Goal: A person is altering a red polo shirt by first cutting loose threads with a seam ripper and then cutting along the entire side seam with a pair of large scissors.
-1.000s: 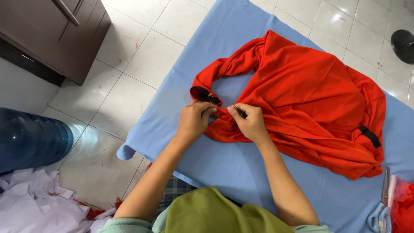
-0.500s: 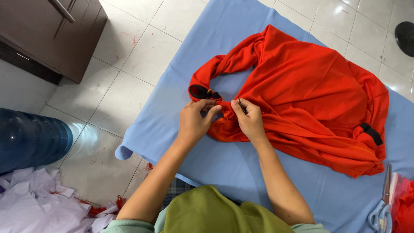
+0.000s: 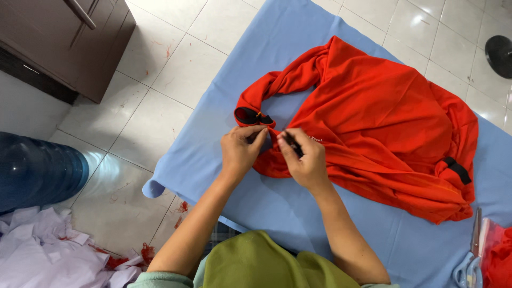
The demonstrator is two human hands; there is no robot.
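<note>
1. A jersey (image 3: 384,128) is lying on a cloth sheet (image 3: 298,213) at frame centre.
2. Scissors (image 3: 471,256) are lying on the sheet's lower right.
3. A cabinet (image 3: 69,42) is standing upper left.
4. A water jug (image 3: 37,173) is lying at left, above fabric scraps (image 3: 48,256).

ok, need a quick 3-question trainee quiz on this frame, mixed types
1. True or false: both hands pinch the red garment.
2. What lies under the garment? A) a blue cloth B) bare tile C) a wooden board
3. Fill in: at the lower right edge lie the ____.

Key:
1. True: the left hand and the right hand grip it near the dark cuff.
2. A: the blue cloth.
3. Scissors.
</note>
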